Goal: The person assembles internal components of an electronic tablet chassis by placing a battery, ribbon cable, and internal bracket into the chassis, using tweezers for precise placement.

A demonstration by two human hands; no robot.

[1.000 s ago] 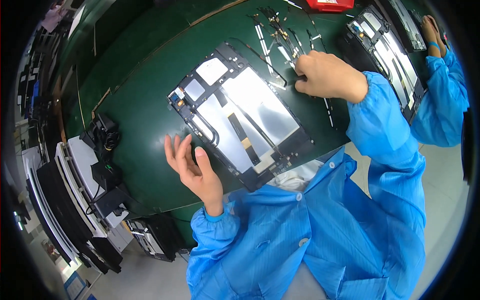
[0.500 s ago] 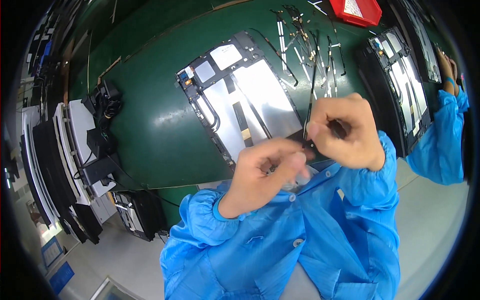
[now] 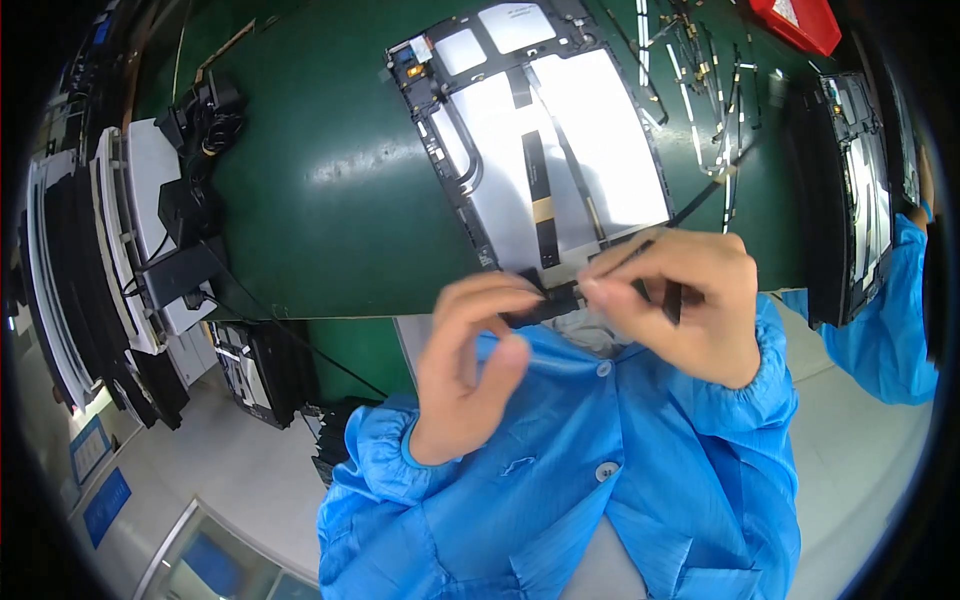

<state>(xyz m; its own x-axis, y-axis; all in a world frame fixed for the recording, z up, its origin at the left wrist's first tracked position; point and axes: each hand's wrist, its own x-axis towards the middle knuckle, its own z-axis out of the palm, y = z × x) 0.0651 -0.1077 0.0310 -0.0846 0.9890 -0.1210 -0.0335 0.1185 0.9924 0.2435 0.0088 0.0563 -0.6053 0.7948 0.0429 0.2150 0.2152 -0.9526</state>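
An opened tablet-like device (image 3: pixel 610 130), with silvery panels in a black frame, lies before me on the green table. My right hand (image 3: pixel 690 300) is above its near right corner, thumb and fingers pinched on a thin dark strip (image 3: pixel 708 190) that slants up to the right. A second short dark piece (image 3: pixel 673 302) shows beneath its curled fingers; its kind is unclear. My left hand (image 3: pixel 465 365) is at the device's near edge, fingers curved and thumb apart, with nothing visible between them. The fingertips are blurred, and whether they touch the edge I cannot tell.
Several loose thin strips (image 3: pixel 700 90) are scattered at the far right, near a red bin (image 3: pixel 800 22). A stack of similar devices (image 3: pixel 850 200) stands at right. Black adapters and cables (image 3: pixel 205 115) and white-edged panels (image 3: pixel 125 240) are at left. Another blue sleeve (image 3: pixel 885 320) shows at right.
The view has shifted, so the table's contents appear farther right and higher. My left hand has drawn away from my right. The strip in my right hand has tilted from near upright towards the right.
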